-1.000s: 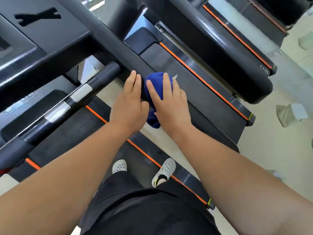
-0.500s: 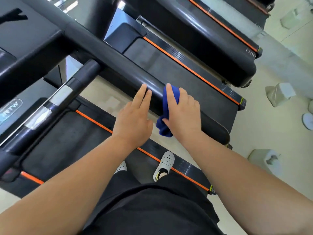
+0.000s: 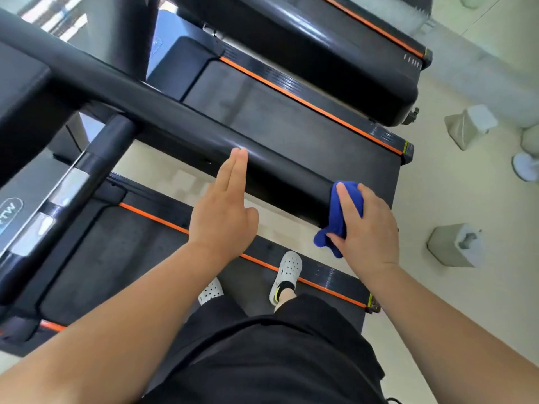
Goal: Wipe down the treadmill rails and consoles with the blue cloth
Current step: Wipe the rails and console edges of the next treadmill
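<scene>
Over the last second the right hand (image 3: 369, 228) has slid the blue cloth (image 3: 348, 212) down the rail (image 3: 280, 173) and away from the left hand (image 3: 221, 211). The two were side by side and now sit well apart. The rail's long axis runs across the view from 10 o'clock to 4 o'clock. The cloth is bunched against the 4 o'clock end, right where the tube stops. The right hand's fingers curl over the top of the cloth and press it to the rail, with a loose tail hanging out below the palm. The left hand lies up-rail, at about 10 o'clock from the cloth. Its fingers are straight and held together, with only the tips touching the tube and the thumb out to the side. The stroke looks to have run out of rail, so the next pass would probably either wrap the end cap or go back toward 10 o'clock. The right hand already holds the cloth and is the one placed to make either move.
</scene>
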